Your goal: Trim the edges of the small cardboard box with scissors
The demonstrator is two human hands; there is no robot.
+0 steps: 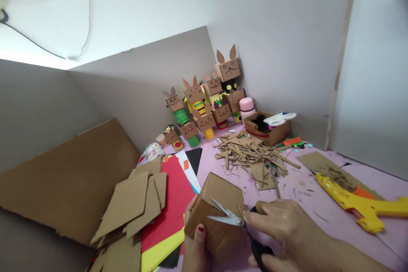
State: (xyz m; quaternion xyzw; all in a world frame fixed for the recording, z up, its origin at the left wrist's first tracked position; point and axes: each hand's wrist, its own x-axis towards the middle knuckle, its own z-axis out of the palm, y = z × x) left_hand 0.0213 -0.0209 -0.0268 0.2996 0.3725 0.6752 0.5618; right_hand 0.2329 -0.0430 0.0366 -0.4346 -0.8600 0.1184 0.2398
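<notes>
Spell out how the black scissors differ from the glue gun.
The black scissors are held in the right hand; the glue gun lies unheld. The black scissors are silver and black; the glue gun is mostly yellow. The black scissors are slimmer, the glue gun bulkier. Both point toward the picture's left.

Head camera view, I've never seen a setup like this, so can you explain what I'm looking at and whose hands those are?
There is no machine here. A camera worn on a person's head looks forward and down, so the hands are the wearer's own. The left hand holds a small cardboard box; the right hand holds scissors, blades open over the box. On the pink table lie flat cardboard pieces, red paper, a heap of cardboard strips and a yellow glue gun. Cardboard animals stand at the back.
</notes>
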